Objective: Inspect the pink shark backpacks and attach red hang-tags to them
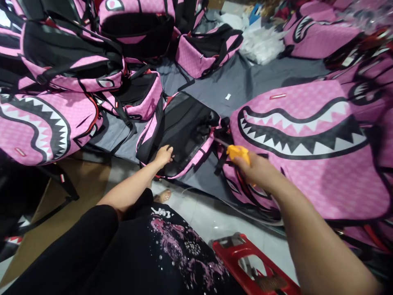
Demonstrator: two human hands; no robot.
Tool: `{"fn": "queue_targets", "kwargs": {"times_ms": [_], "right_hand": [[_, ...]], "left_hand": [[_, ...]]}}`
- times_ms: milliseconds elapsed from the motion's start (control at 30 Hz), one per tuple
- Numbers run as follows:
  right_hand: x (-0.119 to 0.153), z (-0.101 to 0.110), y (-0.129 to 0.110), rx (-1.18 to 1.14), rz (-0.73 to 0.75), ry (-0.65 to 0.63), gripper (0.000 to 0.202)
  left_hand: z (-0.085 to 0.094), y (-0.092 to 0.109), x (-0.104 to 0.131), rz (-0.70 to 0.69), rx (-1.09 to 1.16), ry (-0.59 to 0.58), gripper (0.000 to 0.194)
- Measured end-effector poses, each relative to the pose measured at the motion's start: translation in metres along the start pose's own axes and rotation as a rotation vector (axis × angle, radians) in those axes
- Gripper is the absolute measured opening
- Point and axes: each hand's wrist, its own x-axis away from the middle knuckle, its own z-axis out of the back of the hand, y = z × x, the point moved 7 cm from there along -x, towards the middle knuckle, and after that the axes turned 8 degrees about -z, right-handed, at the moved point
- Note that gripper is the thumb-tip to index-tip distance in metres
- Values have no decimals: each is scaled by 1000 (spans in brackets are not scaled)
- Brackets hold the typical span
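Observation:
A pink and black backpack (187,123) lies in front of me on the grey cloth, its black back panel facing up. My left hand (165,156) is on the near part of this panel, fingers curled against the black fabric. In my right hand (253,166) is a yellow-handled tool (238,154) with a thin shaft. The shaft reaches left to the backpack's right edge, by a bunch of black straps. I cannot make out exactly what kind of tool it is.
To the right lies a large pink backpack (307,172) with a shark-mouth print; another shark-mouth backpack (46,127) is at left. More backpacks (73,57) are piled behind. Clear plastic bags (260,43) lie at the back. A red plastic stool (242,254) stands on the floor near me.

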Motion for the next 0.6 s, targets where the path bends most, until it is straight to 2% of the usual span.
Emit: {"fn": "queue_targets", "kwargs": {"times_ms": [67,100,200,300,400,433,533,600], "right_hand": [[4,-15,-8,-4,67,-143,47],[5,-22,-11,-4,72,-174,47],[-2,-35,-18,16,-12,-107,50],[-17,-49,-37,83,32,-72,50],[-33,-40,-51,221,-42,187,53],[-37,-38,-55,245,-59,219,54],[-41,-40,-68,245,-4,82,55],[-36,-27,-67,234,-74,124,56]], "left_hand": [[1,-3,-4,50,10,-52,27],[1,-4,-5,72,14,-74,26],[2,-6,-7,101,9,-110,23],[2,-7,-8,100,-16,-107,22],[2,-9,-10,101,-31,-106,22],[1,-9,-11,104,-31,-111,22],[0,-12,-14,114,-20,-126,23],[0,-14,-15,117,-9,-131,23]]}}
